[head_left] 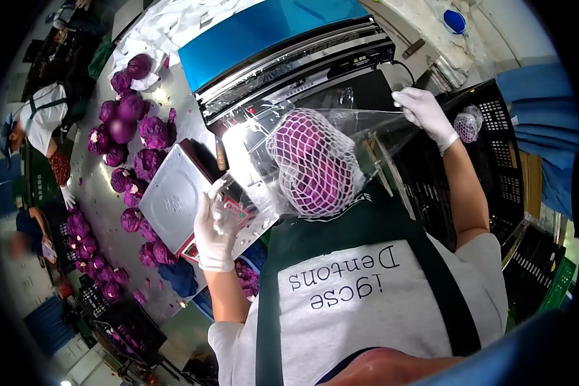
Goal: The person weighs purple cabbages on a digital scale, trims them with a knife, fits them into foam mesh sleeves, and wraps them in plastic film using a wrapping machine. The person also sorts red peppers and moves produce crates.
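Observation:
A clear plastic bag [260, 193] is stretched between my two white-gloved hands. Inside it are purple cabbages [318, 183] wrapped in white foam netting [286, 174], close in front of my apron. My right hand [424, 116] pinches one edge of the bag, which is pulled taut. At the other side, my left hand [215, 228] has its fingers closed on the bag's plastic, beside the weighing scale [174, 193]. Just beyond the bag stands a sealing machine [296, 71] with a blue cover; the bag's far side lies against its front.
Several loose purple cabbages [128, 116] lie on the metal table [186, 116] at left. A wooden-handled tool [221, 154] lies beside the scale. Black crates [495, 141] stand at right, one with a netted item [468, 124]. A co-worker [45, 119] reaches toward cabbages at far left.

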A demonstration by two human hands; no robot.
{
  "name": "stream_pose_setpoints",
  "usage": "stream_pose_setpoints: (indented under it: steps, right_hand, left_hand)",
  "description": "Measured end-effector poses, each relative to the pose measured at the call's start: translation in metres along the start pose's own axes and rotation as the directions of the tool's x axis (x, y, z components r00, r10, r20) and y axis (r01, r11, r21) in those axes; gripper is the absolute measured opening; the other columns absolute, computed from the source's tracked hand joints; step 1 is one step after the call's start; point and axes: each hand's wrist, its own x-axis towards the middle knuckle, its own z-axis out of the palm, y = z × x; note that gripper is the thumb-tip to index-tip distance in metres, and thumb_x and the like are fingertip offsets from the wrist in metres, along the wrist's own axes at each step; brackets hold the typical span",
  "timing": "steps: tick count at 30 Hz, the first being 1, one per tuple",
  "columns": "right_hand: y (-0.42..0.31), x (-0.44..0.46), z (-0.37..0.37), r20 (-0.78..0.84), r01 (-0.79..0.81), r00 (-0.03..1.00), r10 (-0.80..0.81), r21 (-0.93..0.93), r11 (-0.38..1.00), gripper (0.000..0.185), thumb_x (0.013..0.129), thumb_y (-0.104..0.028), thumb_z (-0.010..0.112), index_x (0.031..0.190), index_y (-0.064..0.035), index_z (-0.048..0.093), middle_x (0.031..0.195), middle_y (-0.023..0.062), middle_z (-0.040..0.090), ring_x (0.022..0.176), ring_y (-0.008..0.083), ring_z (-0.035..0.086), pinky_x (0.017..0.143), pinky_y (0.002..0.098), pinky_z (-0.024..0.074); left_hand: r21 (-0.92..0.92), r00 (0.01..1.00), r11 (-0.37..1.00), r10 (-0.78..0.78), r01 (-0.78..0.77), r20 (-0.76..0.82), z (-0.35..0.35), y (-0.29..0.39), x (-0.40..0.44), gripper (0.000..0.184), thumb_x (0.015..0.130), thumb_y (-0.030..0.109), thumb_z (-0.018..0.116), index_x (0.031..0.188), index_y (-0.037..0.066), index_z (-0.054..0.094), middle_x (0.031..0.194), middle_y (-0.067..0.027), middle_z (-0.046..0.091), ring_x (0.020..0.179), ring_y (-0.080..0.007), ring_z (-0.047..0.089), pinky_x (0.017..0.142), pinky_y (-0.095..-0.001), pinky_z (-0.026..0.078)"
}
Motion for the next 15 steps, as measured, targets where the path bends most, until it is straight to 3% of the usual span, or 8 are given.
stream_pose_setpoints:
  steps: [3,5,7,8,10,12,13,15]
  right_hand:
    - [0.032,0.006,-0.006,-0.131,0.040,0.990,-0.059,-0.141,0.989,0.031,0.087,-0.026,0.071,0.069,-0.0041,0.059,0.054,-0.0049,0.043,0.050,0.0039,0.038,0.047,0.0231,0.0297]
    - [0.058,0.004,-0.003,-0.224,0.038,0.968,-0.110,-0.304,0.952,0.031,0.084,-0.023,0.073,0.067,-0.0030,0.057,0.054,-0.0017,0.045,0.052,0.0051,0.040,0.049,0.0259,0.0337]
    - [0.108,0.007,0.005,-0.205,0.251,0.905,-0.372,-0.449,0.858,0.029,0.084,-0.021,0.072,0.067,-0.0015,0.057,0.055,0.0023,0.046,0.053,0.0079,0.042,0.051,0.0290,0.0375]
    - [0.125,0.006,0.010,-0.141,0.395,0.826,-0.546,-0.547,0.738,0.029,0.084,-0.020,0.071,0.068,-0.0006,0.057,0.055,0.0035,0.046,0.054,0.0087,0.042,0.052,0.0299,0.0384]
    - [0.129,-0.009,0.039,-0.308,0.103,0.929,-0.205,-0.317,0.943,0.029,0.086,-0.019,0.070,0.070,0.0009,0.057,0.055,0.0045,0.046,0.054,0.0095,0.042,0.053,0.0299,0.0388]
    - [0.148,-0.013,0.056,-0.294,0.025,0.949,-0.113,-0.286,0.958,0.031,0.087,-0.021,0.069,0.071,0.0021,0.057,0.054,0.0035,0.045,0.053,0.0097,0.043,0.051,0.0293,0.0377]
    - [0.158,-0.011,0.063,-0.283,0.004,0.955,-0.087,-0.283,0.959,0.028,0.087,-0.021,0.069,0.074,0.0019,0.058,0.054,0.0027,0.045,0.053,0.0094,0.042,0.051,0.0289,0.0375]
    - [0.164,-0.010,0.065,-0.205,-0.115,0.975,0.082,-0.155,0.981,0.025,0.087,-0.021,0.069,0.079,0.0016,0.060,0.054,0.0014,0.045,0.053,0.0094,0.042,0.051,0.0278,0.0376]
  left_hand:
    - [-0.017,0.999,1.000,-0.011,0.011,0.044,-0.007,0.005,-0.014,0.040,0.106,0.024,0.035,0.133,-0.004,0.044,0.063,-0.0026,0.054,0.041,-0.0044,0.045,0.037,-0.0170,0.036]
    - [0.087,0.980,0.995,-0.021,0.039,-0.199,-0.025,-0.008,0.000,0.039,0.104,0.028,0.041,0.126,-0.003,0.051,0.061,0.0019,0.053,0.040,-0.0026,0.041,0.035,-0.0160,0.032]
    - [0.134,0.945,0.983,-0.075,0.124,-0.318,-0.069,-0.022,0.023,0.033,0.101,0.030,0.050,0.111,0.001,0.061,0.060,0.0071,0.051,0.040,-0.0008,0.039,0.035,-0.0149,0.029]
    - [0.126,0.965,0.962,-0.224,0.242,-0.137,-0.124,-0.035,0.047,0.025,0.099,0.027,0.052,0.099,0.005,0.063,0.060,0.0090,0.049,0.041,0.0002,0.040,0.036,-0.0156,0.030]
    - [0.334,0.841,0.843,-0.224,0.421,-0.493,-0.061,-0.080,0.064,0.021,0.093,0.023,0.056,0.106,0.007,0.063,0.062,0.0075,0.050,0.041,-0.0003,0.040,0.037,-0.0177,0.032]
    - [0.402,0.837,0.734,-0.466,0.546,-0.286,-0.124,-0.147,0.120,0.050,0.096,0.038,0.055,0.134,0.005,0.051,0.111,-0.0062,0.065,0.087,-0.0164,0.065,0.073,-0.0269,0.052]
    - [0.594,0.872,0.662,-0.465,0.457,-0.153,-0.086,-0.157,0.122,0.059,0.096,0.046,0.052,0.138,0.004,0.047,0.129,-0.0083,0.059,0.118,-0.0208,0.056,0.101,-0.0373,0.044]
    - [0.666,0.869,0.657,-0.494,0.354,0.026,-0.034,-0.175,0.134,0.061,0.096,0.047,0.051,0.139,0.004,0.045,0.131,-0.0091,0.057,0.119,-0.0217,0.054,0.102,-0.0380,0.043]
